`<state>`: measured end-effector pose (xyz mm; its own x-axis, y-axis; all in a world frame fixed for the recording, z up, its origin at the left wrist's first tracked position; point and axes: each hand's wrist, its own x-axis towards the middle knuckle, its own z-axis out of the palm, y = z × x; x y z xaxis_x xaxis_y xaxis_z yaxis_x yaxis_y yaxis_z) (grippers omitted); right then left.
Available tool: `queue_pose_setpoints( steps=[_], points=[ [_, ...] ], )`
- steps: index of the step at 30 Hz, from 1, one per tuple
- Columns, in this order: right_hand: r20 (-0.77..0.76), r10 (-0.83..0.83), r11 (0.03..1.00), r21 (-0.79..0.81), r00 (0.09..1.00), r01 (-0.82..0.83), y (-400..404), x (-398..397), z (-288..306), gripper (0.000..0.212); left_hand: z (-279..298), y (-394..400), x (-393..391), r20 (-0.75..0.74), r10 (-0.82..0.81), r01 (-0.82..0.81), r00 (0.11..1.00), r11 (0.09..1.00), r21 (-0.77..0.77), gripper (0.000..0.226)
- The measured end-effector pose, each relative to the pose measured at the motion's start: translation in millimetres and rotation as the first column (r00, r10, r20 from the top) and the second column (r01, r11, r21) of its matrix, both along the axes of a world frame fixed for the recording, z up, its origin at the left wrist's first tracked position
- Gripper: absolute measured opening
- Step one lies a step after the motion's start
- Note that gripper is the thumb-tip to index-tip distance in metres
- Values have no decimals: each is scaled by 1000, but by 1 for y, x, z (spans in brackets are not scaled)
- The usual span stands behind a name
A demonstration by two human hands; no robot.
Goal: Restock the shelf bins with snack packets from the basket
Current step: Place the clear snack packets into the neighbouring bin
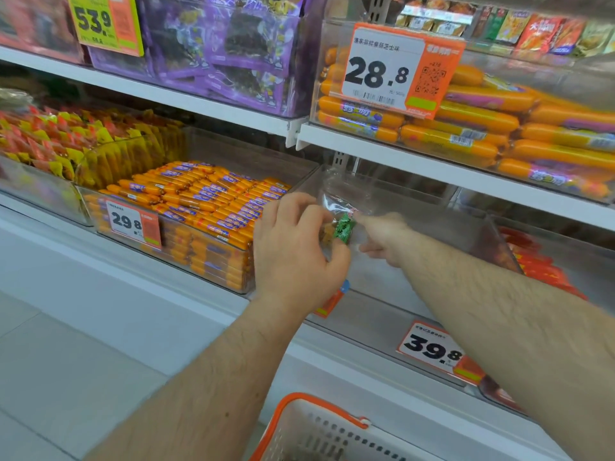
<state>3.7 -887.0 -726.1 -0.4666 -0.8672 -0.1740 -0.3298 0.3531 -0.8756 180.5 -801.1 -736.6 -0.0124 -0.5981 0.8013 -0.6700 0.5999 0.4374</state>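
A clear plastic bag (339, 194) with a green snack packet (345, 227) and a brownish one inside hangs over an empty clear shelf bin (432, 234) on the lower shelf. My left hand (296, 247) grips the bag from the left with curled fingers. My right hand (382, 239) pinches the bag's right side beside the green packet. The white basket (319, 430) with an orange rim stands at the bottom of the view, below my arms.
To the left is a bin of orange sausage sticks (199, 201) priced 29.8. Above right, a bin of larger orange sausages (482, 128) carries a 28.8 tag. Red packets (535, 261) fill the bin at right. A 39.8 price tag (436, 351) hangs on the shelf edge.
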Motion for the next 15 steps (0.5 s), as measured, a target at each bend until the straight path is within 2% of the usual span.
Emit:
queue_pose_setpoints(
  steps=[2, 4, 6, 7, 8, 9, 11, 13, 15],
  points=[
    [-153, -69, 992, -119, 986, 51, 20, 4, 11, 24, 9, 9, -8, 18, -111, 112, 994, 994, -17, 28],
    [-321, -107, 961, -274, 941, 16, 52, 6, 22, 12, 16, 25, -15, 29, -190, 189, 981, 981, 35, 27],
    [-429, -131, 876, -472, 894, -98, 98, 10, 30, 8, 19, 44, -23, 142, -282, 253, 949, 948, 193, 20],
    [-443, -140, 809, -567, 886, -156, 122, 11, 31, 9, 18, 51, -27, 249, -357, 277, 900, 911, 305, 17],
    [-439, -146, 734, -649, 887, -201, 145, 11, 29, 10, 16, 58, -31, 366, -453, 288, 813, 859, 423, 16],
    [-439, -144, 671, -702, 887, -239, 165, 10, 21, 10, 12, 66, -34, 464, -556, 279, 690, 795, 538, 18],
    [-442, -119, 625, -729, 889, -279, 197, 4, -5, 9, 0, 82, -40, 556, -713, 164, 427, 666, 728, 25],
    [-440, -66, 669, -685, 895, -288, 221, -3, -41, 10, -17, 95, -44, 551, -797, 8, 246, 570, 822, 27],
    [-446, -11, 760, -585, 895, -282, 243, -13, -82, 10, -35, 104, -48, 499, -847, -85, 186, 492, 866, 30]
  ],
)
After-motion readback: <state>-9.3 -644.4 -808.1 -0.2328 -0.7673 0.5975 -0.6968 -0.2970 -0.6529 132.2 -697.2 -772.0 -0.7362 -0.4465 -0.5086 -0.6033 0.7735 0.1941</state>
